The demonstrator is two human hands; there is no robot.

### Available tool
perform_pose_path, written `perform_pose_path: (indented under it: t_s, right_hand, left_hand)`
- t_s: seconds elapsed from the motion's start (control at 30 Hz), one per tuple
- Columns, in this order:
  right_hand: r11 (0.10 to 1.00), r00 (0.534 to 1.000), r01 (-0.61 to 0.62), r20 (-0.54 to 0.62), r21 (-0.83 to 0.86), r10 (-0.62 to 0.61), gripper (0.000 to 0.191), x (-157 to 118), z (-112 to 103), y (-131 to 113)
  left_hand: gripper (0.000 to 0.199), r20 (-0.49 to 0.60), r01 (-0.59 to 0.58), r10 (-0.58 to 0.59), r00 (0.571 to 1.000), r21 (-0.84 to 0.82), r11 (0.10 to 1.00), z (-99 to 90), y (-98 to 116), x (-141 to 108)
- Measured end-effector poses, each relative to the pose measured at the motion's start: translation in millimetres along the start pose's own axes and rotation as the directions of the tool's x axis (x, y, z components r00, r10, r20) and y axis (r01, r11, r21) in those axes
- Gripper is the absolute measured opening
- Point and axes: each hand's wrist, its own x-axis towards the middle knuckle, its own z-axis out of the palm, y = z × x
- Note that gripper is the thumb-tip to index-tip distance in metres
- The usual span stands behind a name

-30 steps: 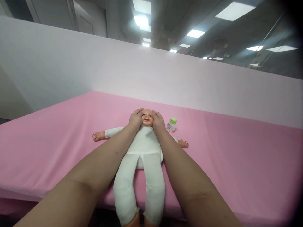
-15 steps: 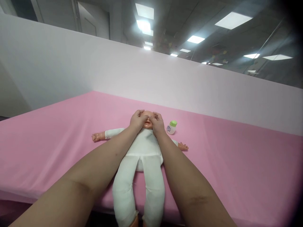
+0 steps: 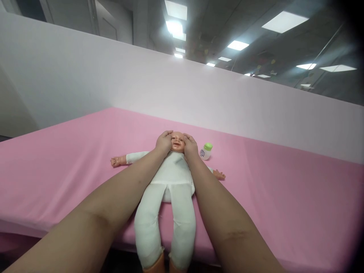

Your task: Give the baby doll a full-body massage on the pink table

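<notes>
A baby doll [image 3: 173, 170] with a white cloth body lies on its back, its face up and its arms spread out. My left hand [image 3: 164, 141] rests against the left side of the doll's head, fingers along the temple. On the other side, my right hand [image 3: 190, 145] cups the head in the same way. Between my hands the doll's eyes, nose and mouth show. Both thumbs lie at the edges of the face. To the right of my right hand stands a small clear bottle [image 3: 206, 152] with a green cap.
A pink sheet [image 3: 270, 182] covers the table under the doll. Behind it rises a pale low wall [image 3: 199, 91], with dark glass and reflected ceiling lights above. The doll's feet reach the table's front edge.
My thumbs have moved outward from the middle of the doll's face to its sides, so the eyes and nose now show. The bottle stays in place.
</notes>
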Motion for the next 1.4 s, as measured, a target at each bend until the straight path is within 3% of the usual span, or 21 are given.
perform_pose_path:
  t_s: [0.1, 0.23, 0.43, 0.6, 0.8, 0.97, 1.27, 1.4]
  right_hand:
    - [0.992, 0.995, -0.101, -0.004, 0.072, 0.102, 0.042, -1.1, -2.0, -3.0]
    - [0.988, 0.993, -0.120, 0.015, 0.097, 0.119, 0.043, -4.6, -1.3, -8.1]
    - [1.000, 0.997, 0.003, 0.078, -0.004, -0.003, 0.063, -12.8, 0.6, -12.9]
    - [0.996, 0.997, 0.048, 0.058, -0.072, -0.044, 0.061, -12.2, -0.1, -12.4]
    - [0.993, 0.998, 0.060, 0.015, -0.103, -0.059, 0.049, -3.9, -0.4, -5.5]
    - [0.998, 0.999, -0.029, -0.035, -0.048, 0.028, 0.039, 5.7, 0.9, 2.8]
    - [0.994, 0.995, -0.096, -0.023, 0.055, 0.097, 0.045, 2.7, -3.4, 3.3]
    - [0.995, 0.998, -0.064, 0.001, 0.080, 0.064, 0.046, -3.1, -5.1, 0.0]
  left_hand:
    - [0.035, -0.023, 0.005, -0.006, 1.000, -0.011, 1.000, -0.6, 0.9, 0.2]
    - [0.033, -0.042, -0.020, 0.020, 0.999, 0.003, 1.000, -2.2, 1.5, 1.2]
    - [0.055, 0.040, -0.025, 0.026, 0.999, -0.026, 0.999, -4.7, 2.6, -5.3]
    - [0.067, 0.082, 0.012, -0.006, 0.997, -0.078, 0.997, -4.5, 2.6, -7.5]
    - [0.057, 0.062, 0.012, -0.009, 0.998, -0.049, 0.999, -2.5, -3.0, 1.4]
    - [0.048, 0.047, 0.073, -0.069, 0.996, -0.084, 0.994, -0.3, 0.0, 2.9]
    - [0.048, 0.051, 0.153, -0.147, 0.988, -0.145, 0.978, -2.9, 11.6, -6.9]
    - [0.045, 0.055, 0.150, -0.143, 0.988, -0.160, 0.976, -3.7, 11.9, -7.1]
